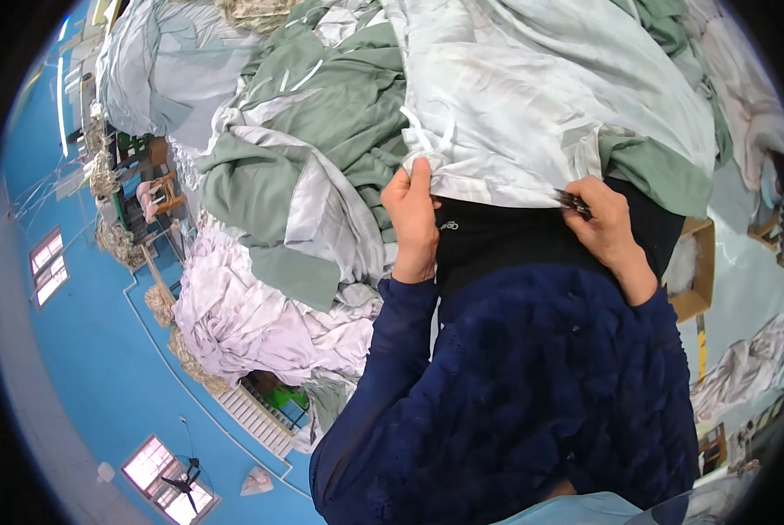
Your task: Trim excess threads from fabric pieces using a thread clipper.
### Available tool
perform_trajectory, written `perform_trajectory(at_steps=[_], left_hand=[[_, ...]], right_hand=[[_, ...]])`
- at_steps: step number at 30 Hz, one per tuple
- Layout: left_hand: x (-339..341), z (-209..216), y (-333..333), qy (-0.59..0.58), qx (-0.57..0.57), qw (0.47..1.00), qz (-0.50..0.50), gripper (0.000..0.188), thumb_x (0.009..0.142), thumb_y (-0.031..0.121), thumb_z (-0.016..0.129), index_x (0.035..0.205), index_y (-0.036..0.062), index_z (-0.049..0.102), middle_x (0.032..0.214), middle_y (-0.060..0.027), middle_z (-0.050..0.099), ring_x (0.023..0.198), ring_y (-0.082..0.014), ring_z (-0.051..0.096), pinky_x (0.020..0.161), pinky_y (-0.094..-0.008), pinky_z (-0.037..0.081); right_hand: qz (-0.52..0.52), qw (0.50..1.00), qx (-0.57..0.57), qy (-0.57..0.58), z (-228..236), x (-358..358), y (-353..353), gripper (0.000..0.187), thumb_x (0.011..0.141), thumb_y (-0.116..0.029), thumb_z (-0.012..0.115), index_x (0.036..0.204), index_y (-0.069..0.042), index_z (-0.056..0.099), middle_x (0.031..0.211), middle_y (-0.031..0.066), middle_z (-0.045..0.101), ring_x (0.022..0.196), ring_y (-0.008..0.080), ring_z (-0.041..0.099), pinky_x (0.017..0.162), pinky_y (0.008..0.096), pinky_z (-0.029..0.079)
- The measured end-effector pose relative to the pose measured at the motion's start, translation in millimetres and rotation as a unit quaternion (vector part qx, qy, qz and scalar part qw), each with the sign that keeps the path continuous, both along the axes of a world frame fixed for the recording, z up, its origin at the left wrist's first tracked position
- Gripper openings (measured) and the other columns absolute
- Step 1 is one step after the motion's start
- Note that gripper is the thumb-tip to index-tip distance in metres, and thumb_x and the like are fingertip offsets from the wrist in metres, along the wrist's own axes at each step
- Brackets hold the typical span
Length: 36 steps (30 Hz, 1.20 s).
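Note:
A large white cloth [540,96] with a sewn hem spreads away in front of me, its near edge drawn across my black-clad lap. My left hand [412,219] is closed on the left end of that edge, thumb on top, beside some loose white ties [427,131]. In my closed right hand [606,223] are small dark thread snips [573,204], their tips at the hem. Whether those fingers also grip the cloth is hidden. A green part [658,171] of the fabric is folded over just beyond my right hand.
Green and white cloth [322,114] lies heaped to the left, above a pile of pale pink fabric [261,306]. An open cardboard box [696,267] stands close by on the right. More pale cloth [746,372] is bundled at the lower right.

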<state>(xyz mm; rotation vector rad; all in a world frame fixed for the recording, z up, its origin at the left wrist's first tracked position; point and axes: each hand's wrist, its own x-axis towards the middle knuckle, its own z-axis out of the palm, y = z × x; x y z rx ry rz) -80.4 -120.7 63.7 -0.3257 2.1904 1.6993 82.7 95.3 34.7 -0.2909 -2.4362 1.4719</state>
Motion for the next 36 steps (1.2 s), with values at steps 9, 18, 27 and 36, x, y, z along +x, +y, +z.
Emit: perform_trajectory(at_steps=[9, 18, 27, 36], left_hand=[[5.4, 17.0, -36.1, -0.023, 0.24, 0.961, 0.134, 0.017, 0.097, 0.02, 0.056, 0.095, 0.0037, 0.06, 0.083, -0.0072, 0.068, 0.067, -0.0133, 0.065, 0.059, -0.0263, 0.054], [7.9, 25.8, -66.0, 0.075, 0.227, 0.957, 0.168, 0.011, 0.096, 0.014, 0.056, 0.096, 0.0038, 0.06, 0.081, -0.0031, 0.066, 0.064, -0.0085, 0.061, 0.055, -0.0216, 0.048], [1.5, 76.8, -97.7, 0.184, 0.083, 0.975, 0.091, 0.023, 0.093, 0.0, 0.054, 0.115, -0.0002, 0.058, 0.082, -0.0029, 0.062, 0.057, -0.004, 0.048, 0.047, -0.0175, 0.037], [-88.3, -18.2, -58.9, -0.066, 0.183, 0.981, 0.03, 0.031, 0.085, -0.007, 0.06, 0.115, -0.0116, 0.053, 0.096, -0.0151, 0.064, 0.084, -0.021, 0.066, 0.076, -0.0289, 0.057]], right_hand=[[-0.094, 0.991, 0.099, 0.0, -20.6, 4.5, 7.4, 0.029, 0.067, 0.008, 0.063, 0.094, -0.005, 0.06, 0.078, 0.0128, 0.058, 0.066, 0.029, 0.06, 0.061, 0.0323, 0.048], [-0.231, 0.964, 0.109, -0.069, -37.2, 33.5, 40.4, 0.027, 0.078, 0.007, 0.062, 0.103, -0.005, 0.062, 0.084, 0.0051, 0.066, 0.074, 0.0114, 0.061, 0.071, 0.0235, 0.048], [-0.103, 0.986, -0.033, -0.13, 40.5, 106.6, 113.2, 0.01, 0.076, -0.002, 0.064, 0.084, -0.004, 0.059, 0.076, -0.0043, 0.052, 0.071, 0.005, 0.045, 0.063, 0.0203, 0.036], [-0.142, 0.959, -0.166, -0.182, -21.5, 26.2, 162.7, 0.012, 0.084, -0.01, 0.065, 0.092, -0.001, 0.061, 0.079, -0.0061, 0.055, 0.07, 0.0014, 0.046, 0.062, 0.0177, 0.035]])
